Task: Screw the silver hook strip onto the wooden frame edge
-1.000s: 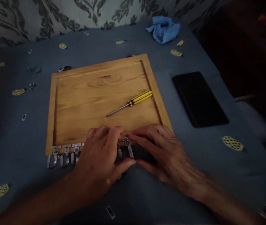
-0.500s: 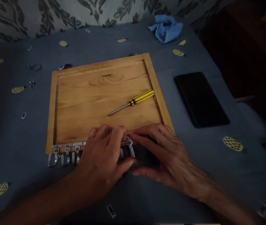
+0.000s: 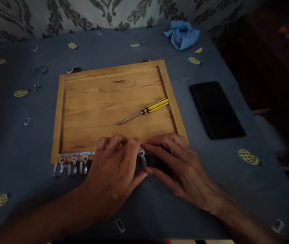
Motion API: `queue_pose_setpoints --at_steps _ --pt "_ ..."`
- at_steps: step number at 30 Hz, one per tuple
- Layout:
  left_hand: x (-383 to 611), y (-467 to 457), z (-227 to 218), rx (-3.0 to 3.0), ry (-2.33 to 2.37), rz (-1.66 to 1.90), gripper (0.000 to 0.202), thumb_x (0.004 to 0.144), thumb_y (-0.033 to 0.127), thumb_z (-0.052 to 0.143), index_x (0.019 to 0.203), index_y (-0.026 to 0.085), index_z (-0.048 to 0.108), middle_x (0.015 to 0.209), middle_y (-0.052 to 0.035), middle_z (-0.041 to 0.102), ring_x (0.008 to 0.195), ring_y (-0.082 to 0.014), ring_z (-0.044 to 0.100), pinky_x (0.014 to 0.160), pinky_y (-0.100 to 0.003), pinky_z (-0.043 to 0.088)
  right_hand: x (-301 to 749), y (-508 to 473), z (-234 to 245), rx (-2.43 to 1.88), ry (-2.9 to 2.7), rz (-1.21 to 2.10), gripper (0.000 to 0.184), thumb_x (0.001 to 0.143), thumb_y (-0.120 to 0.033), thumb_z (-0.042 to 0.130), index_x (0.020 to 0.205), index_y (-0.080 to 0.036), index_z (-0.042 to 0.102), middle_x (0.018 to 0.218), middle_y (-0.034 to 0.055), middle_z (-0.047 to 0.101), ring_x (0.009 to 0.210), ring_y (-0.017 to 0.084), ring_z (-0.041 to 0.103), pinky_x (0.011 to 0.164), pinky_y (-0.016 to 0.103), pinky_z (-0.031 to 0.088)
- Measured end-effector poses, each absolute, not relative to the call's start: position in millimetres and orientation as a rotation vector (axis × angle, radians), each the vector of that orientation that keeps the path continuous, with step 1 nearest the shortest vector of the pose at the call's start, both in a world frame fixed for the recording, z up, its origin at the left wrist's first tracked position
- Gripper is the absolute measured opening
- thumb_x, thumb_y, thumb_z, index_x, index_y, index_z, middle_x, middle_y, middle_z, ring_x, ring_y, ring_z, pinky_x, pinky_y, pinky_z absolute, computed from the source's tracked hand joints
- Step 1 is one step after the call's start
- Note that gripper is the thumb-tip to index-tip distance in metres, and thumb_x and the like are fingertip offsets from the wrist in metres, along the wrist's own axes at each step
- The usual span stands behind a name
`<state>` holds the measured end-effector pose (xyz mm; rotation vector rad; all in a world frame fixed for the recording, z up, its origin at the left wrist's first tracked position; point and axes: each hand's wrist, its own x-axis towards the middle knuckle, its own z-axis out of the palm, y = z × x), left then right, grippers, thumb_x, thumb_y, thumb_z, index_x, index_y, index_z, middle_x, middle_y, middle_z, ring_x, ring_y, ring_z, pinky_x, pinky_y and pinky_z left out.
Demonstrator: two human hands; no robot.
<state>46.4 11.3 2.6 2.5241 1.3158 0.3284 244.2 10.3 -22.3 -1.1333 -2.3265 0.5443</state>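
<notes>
A wooden tray-like board (image 3: 88,101) lies on a blue cloth. A row of metal hooks (image 3: 70,164) is fixed along its near edge. My left hand (image 3: 114,173) rests curled over that edge, its thumb near one metal hook (image 3: 141,156). My right hand (image 3: 182,166) lies beside it, fingers pressed together on the same hook and the board's edge. A yellow-and-black screwdriver (image 3: 146,110) lies on the board, beyond both hands.
A black phone (image 3: 215,108) lies right of the board. A crumpled blue rag (image 3: 182,34) sits at the far right. Small metal parts (image 3: 40,69) and screws (image 3: 36,88) are scattered at the far left. A patterned curtain hangs behind.
Both hands stay on the near edge; the left fingers have curled tighter and now cover the hook left of the one between the hands. The view shifted slightly.
</notes>
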Motion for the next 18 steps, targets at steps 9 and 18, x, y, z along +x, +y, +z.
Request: queue_pose_setpoints --at_steps 9,18 --pt "48.9 9.8 2.5 2.547 1.327 0.367 0.044 0.081 0.031 0.072 0.111 0.018 0.044 0.104 -0.0077 0.070 0.097 -0.0279 0.057 0.078 -0.042 0.040 241.3 9.3 -20.7 -1.149 -2.275 0.551 0.034 0.092 -0.042 0.056 0.114 -0.016 0.063 0.101 0.0095 0.064 0.093 0.023 0.055 0.079 0.042 0.048" --pt "51.7 7.7 3.3 2.543 1.338 0.353 0.036 0.083 0.023 0.067 0.109 0.019 0.042 0.105 -0.0084 0.070 0.096 -0.0272 0.057 0.077 -0.042 0.040 239.6 8.9 -21.1 -1.190 -2.252 0.590 0.032 0.091 -0.041 0.057 0.113 -0.019 0.064 0.102 0.0084 0.064 0.094 0.023 0.055 0.081 0.042 0.047"
